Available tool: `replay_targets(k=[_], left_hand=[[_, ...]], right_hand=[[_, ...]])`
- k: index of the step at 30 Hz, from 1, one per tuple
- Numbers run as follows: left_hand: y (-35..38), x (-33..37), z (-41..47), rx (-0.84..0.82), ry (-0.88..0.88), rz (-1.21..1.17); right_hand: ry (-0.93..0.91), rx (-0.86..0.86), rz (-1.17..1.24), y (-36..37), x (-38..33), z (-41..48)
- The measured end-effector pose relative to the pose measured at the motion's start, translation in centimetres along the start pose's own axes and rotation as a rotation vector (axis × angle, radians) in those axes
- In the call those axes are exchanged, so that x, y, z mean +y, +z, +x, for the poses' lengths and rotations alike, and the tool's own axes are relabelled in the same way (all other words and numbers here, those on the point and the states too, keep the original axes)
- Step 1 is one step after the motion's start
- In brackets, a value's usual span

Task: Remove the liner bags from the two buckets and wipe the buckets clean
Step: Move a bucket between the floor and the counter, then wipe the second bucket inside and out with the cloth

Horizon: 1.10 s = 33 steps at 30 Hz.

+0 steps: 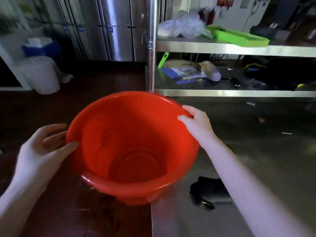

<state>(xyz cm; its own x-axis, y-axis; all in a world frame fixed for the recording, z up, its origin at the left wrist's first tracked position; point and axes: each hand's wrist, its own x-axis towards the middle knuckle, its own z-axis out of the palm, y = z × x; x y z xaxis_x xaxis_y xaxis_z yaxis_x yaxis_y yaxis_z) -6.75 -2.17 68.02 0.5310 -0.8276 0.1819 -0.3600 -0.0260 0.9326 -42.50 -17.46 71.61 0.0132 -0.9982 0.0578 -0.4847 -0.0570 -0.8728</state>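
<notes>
A red plastic bucket (131, 144) fills the middle of the view, its mouth tilted toward me, with no liner bag inside. It hangs over the left front corner of a steel table (256, 151). My right hand (196, 122) grips the bucket's far right rim, fingers curled over the edge. My left hand (44, 147) lies against the left outer wall with fingers straight and the thumb near the rim. A dark cloth (210, 190) lies crumpled on the table by my right forearm.
A steel shelf rack (236, 48) stands behind the table, holding a clear plastic bag (184, 24), a green tray (239, 37) and loose items. A white bin (42, 74) stands on the dark red floor at left, before steel cabinet doors (116, 28).
</notes>
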Motion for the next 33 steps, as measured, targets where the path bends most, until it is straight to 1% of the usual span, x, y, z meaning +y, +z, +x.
replay_targets(k=[3,6,8,11,13,15,16,17,18,19,20,22,24,25,28,31,33], left_hand=[[5.8,1.7,-3.1,-0.031,0.092,-0.016],[10.2,2.8,-5.0,-0.045,0.123,0.084],[12.6,3.3,-5.9,-0.079,0.112,0.170],[15.1,3.7,-6.2,-0.099,0.093,0.174],[16.3,4.0,-5.9,-0.089,0.157,0.200],[17.3,4.0,-5.5,-0.101,0.221,0.225],[17.9,4.0,-5.4,-0.102,0.238,0.225],[18.6,4.1,-5.2,-0.102,0.258,0.218],[19.3,4.2,-5.0,-0.102,0.279,0.212],[20.1,4.4,-4.7,-0.103,0.291,0.214],[21.0,4.6,-4.5,-0.104,0.296,0.219],[22.6,5.1,-4.0,-0.105,0.285,0.218],[24.2,5.5,-3.5,-0.114,0.286,0.214],[25.0,5.7,-3.3,-0.121,0.287,0.213],[27.1,6.0,-2.4,-0.139,0.282,0.219],[29.1,6.4,-2.0,-0.146,0.331,0.236],[30.3,6.8,-1.8,-0.152,0.373,0.256]], right_hand=[[0.011,-0.018,-0.002,-3.2,3.2,1.7],[0.011,-0.031,0.038,-5.6,5.1,3.6],[0.034,-0.044,0.153,-6.9,5.7,4.9],[0.083,-0.010,0.366,-8.5,7.0,5.7],[0.155,0.021,0.457,-9.5,9.3,4.9],[0.259,0.011,0.495,-9.8,13.0,3.4],[0.304,0.016,0.454,-9.7,15.2,2.3],[0.329,0.015,0.349,-9.4,17.4,0.9],[0.321,-0.015,0.185,-9.0,19.5,-0.7],[0.295,-0.084,0.007,-8.5,21.4,-2.3],[0.264,-0.173,-0.147,-7.8,23.0,-3.8],[0.146,-0.355,-0.351,-5.9,25.2,-6.2],[0.009,-0.472,-0.530,-4.2,26.1,-7.8],[-0.036,-0.482,-0.611,-3.5,26.5,-8.4],[-0.089,-0.426,-0.771,-2.2,27.7,-9.9],[-0.144,-0.329,-0.806,-1.6,27.9,-10.5],[-0.113,-0.265,-0.777,-1.6,27.9,-10.4]])
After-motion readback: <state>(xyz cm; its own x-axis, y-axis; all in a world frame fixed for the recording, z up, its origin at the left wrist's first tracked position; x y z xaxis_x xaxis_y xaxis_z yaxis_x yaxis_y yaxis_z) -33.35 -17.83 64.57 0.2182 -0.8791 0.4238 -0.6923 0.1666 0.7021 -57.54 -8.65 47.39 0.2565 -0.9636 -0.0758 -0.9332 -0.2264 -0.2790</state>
